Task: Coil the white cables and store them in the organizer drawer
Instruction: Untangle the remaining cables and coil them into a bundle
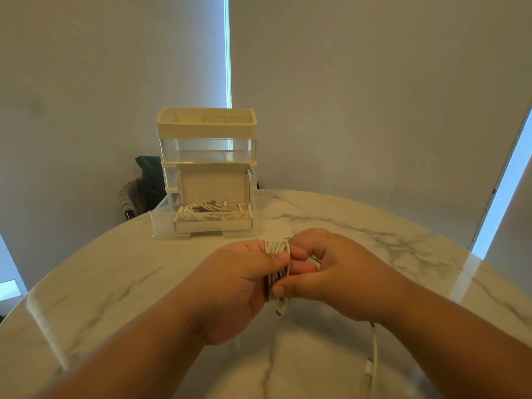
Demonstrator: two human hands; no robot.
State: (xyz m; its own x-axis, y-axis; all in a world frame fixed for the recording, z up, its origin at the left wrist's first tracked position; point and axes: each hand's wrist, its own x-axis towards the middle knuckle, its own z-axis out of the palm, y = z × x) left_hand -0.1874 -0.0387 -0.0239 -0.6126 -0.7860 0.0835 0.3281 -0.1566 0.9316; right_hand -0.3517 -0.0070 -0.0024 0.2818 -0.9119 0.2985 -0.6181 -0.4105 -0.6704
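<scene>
The white cable coil (277, 269) is held above the marble table (115, 277), between its middle and its near edge, with the loops stacked side by side. The left hand (239, 286) grips the bundle, with the thumb laid across the front of the loops and the fingers curled behind. The right hand (339, 272) pinches the opposite side between thumb and fingertips. A short end (280, 309) hangs just below the coil. A loose tail (374, 344) emerges from under the right forearm and runs toward the near edge, ending in a connector (369, 368).

The step in hand appears to be winding in this tail. Recommended procedure:
- Clamp the loops with the left thumb so that none slips.
- Feed the tail with the right hand in loops of matching size.
- Do not twist the cable or pull on the connector.

The organizer (207, 133) stands near the far edge, with its bottom drawer (161, 223) pulled out. An open cardboard box (213, 226) in the drawer holds coiled cables (213, 214). The finished coil probably needs to be compact to fit beside them.
</scene>
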